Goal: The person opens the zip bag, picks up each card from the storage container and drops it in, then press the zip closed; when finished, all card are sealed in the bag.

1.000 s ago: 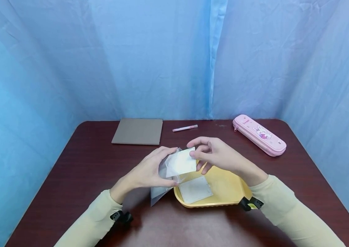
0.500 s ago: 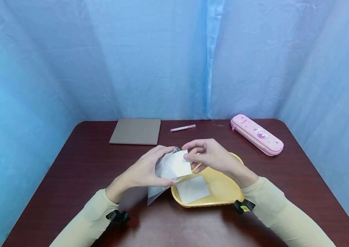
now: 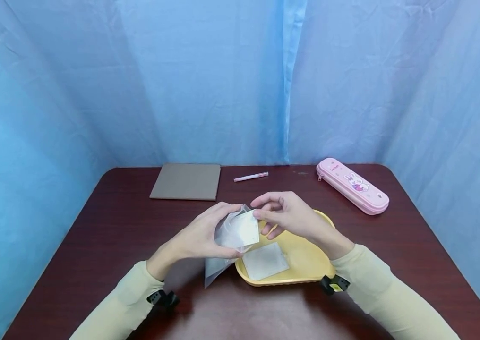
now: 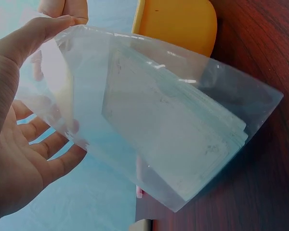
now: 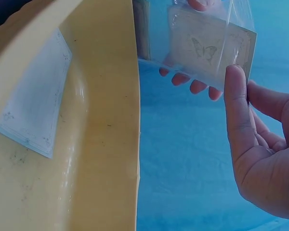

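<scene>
My left hand (image 3: 195, 234) holds a clear plastic bag (image 4: 216, 86) by its mouth, with the thumb on one side and the fingers on the other. A stack of pale cards (image 4: 168, 125) lies in the bag's lower end. Between thumb and finger, my right hand (image 3: 295, 216) pinches the edge of a card (image 3: 249, 230) that sits mostly inside the bag's mouth. A butterfly print shows on this card (image 5: 207, 48) in the right wrist view. Below the hands, another bordered card (image 3: 266, 261) lies in a yellow tray (image 3: 310, 259).
A grey-brown flat board or notebook (image 3: 186, 182) lies at the table's back left. Right of it is a pink-and-white pen (image 3: 251, 176). A pink pencil case (image 3: 352, 185) with a rabbit picture lies at the back right. Blue curtains (image 3: 206, 85) surround the dark red table (image 3: 116, 226).
The card in my right hand has slid left, deeper into the bag's mouth. My left hand keeps its hold on the bag. The whole scene shifts slightly left.
</scene>
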Action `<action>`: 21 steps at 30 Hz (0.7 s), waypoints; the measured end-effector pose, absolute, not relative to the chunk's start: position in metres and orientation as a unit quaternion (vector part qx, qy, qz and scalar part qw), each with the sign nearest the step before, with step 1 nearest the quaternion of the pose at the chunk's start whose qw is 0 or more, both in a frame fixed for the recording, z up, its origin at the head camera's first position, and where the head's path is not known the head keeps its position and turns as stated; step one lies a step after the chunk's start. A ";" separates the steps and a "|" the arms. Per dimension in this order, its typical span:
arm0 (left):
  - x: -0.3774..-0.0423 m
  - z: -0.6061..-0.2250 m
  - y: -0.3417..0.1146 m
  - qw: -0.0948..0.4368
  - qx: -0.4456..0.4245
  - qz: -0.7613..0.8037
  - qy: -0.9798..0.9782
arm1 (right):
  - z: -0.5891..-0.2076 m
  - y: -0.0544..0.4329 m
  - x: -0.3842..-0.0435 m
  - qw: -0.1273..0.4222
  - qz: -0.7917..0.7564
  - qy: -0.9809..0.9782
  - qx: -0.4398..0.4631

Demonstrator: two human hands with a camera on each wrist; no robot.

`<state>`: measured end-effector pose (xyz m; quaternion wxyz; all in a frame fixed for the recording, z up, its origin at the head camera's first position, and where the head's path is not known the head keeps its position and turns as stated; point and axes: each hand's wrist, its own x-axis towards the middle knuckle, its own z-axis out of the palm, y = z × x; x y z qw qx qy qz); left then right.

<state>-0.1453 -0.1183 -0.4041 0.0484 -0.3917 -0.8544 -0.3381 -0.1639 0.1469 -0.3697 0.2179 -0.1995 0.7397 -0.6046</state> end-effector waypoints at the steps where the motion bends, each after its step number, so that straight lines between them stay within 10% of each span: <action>1: -0.145 -0.404 -0.118 0.049 -0.392 -0.338 -0.854 | -0.370 0.147 -0.164 0.216 -0.604 0.741 -0.199; 21: -0.147 -0.405 -0.115 0.054 -0.411 -0.348 -0.841 | -0.366 0.150 -0.171 0.184 -0.582 0.767 -0.197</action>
